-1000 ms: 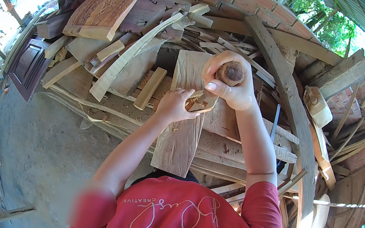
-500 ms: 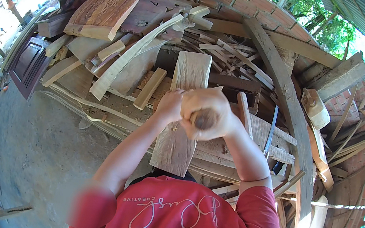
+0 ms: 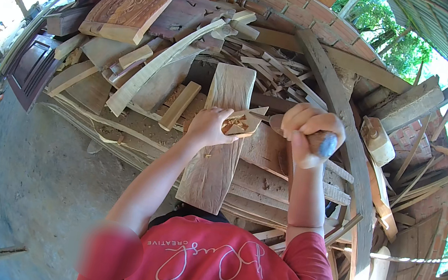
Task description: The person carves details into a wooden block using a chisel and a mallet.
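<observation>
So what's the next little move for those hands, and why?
Probably the right hand brings the round-handled tool down or across onto the small carved wood piece. The left hand pins that piece on the long plank, and the tool's end is raised beside it, apparently not touching.

Hands: 2, left hand (image 3: 209, 128), right hand (image 3: 307, 134)
Wooden mallet (image 3: 316, 142): 1
Small carved wood piece (image 3: 241, 124): 1
Upright plank (image 3: 218, 139): 1
Large carved panel (image 3: 134, 2): 1
Dark panelled door (image 3: 31, 73): 1
Loose offcuts: too many to count
</observation>
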Motion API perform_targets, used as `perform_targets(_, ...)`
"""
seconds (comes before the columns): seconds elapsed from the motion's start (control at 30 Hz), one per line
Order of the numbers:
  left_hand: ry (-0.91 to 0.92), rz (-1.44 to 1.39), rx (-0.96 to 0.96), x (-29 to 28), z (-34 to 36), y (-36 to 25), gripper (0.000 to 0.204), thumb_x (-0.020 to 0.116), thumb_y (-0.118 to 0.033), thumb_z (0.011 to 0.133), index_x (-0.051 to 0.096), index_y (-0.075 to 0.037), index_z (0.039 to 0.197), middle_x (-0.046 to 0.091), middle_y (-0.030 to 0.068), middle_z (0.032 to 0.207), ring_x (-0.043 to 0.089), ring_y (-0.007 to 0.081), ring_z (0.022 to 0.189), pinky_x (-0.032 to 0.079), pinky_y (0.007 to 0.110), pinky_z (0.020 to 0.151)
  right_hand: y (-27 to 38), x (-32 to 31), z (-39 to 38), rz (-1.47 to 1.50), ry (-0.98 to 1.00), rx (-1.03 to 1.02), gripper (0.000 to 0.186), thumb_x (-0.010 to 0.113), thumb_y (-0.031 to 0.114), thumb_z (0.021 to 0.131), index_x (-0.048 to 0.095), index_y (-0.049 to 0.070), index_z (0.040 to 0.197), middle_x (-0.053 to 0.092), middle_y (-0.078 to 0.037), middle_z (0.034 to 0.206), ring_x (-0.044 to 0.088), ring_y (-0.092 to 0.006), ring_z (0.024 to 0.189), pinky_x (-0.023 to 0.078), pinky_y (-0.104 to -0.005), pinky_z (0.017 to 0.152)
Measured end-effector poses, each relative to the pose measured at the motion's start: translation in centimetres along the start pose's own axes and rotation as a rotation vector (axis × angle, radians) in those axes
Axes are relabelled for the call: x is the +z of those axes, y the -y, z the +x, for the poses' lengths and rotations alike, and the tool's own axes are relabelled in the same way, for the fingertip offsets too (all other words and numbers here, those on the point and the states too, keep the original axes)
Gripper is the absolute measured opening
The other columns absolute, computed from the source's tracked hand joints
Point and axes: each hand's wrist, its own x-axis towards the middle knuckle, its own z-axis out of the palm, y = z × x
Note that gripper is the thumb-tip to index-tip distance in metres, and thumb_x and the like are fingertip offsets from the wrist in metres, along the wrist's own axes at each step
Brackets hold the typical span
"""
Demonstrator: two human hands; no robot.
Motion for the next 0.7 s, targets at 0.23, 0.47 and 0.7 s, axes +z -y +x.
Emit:
perform_targets(0.23, 0.053, 0.007, -0.004, -0.4, 0.3, -0.8, 0.076, 0.072, -0.048, 0.058, 0.05, -0.004, 0.117, 0.058, 0.0158, 0.101, 0.056, 0.0279, 0.094, 0.045, 0.036, 0.083, -2.0, -0.3, -1.7, 0.068, -0.056, 0.088, 0.016, 0.056, -0.01, 0.066, 0.046, -0.002, 0.076, 0.052, -0.01, 0.061, 0.051, -0.0176, 0.051, 0.042, -0.0282, 0.047)
perform_targets(0.47, 0.047, 0.008, -0.006, -0.2, 0.3, -0.4, 0.076, 0.072, -0.048, 0.058, 0.051, -0.003, 0.116, 0.059, 0.0161, 0.099, 0.057, 0.0287, 0.091, 0.045, 0.037, 0.081, -3.0, -0.3, -1.4, 0.125, -0.09, 0.214, 0.015, 0.058, -0.008, 0.064, 0.047, -0.001, 0.073, 0.054, -0.01, 0.062, 0.051, -0.0146, 0.053, 0.042, -0.0261, 0.049)
perform_targets(0.7, 0.128, -0.008, -0.028, -0.7, 0.5, -0.6, 0.077, 0.073, -0.046, 0.057, 0.049, -0.006, 0.118, 0.058, 0.0151, 0.102, 0.056, 0.0281, 0.094, 0.044, 0.037, 0.083, -3.5, 0.8, 0.1, 0.016, -0.049, 0.412, 0.013, 0.062, -0.003, 0.062, 0.053, 0.002, 0.07, 0.056, -0.004, 0.067, 0.051, -0.0096, 0.061, 0.042, -0.023, 0.054)
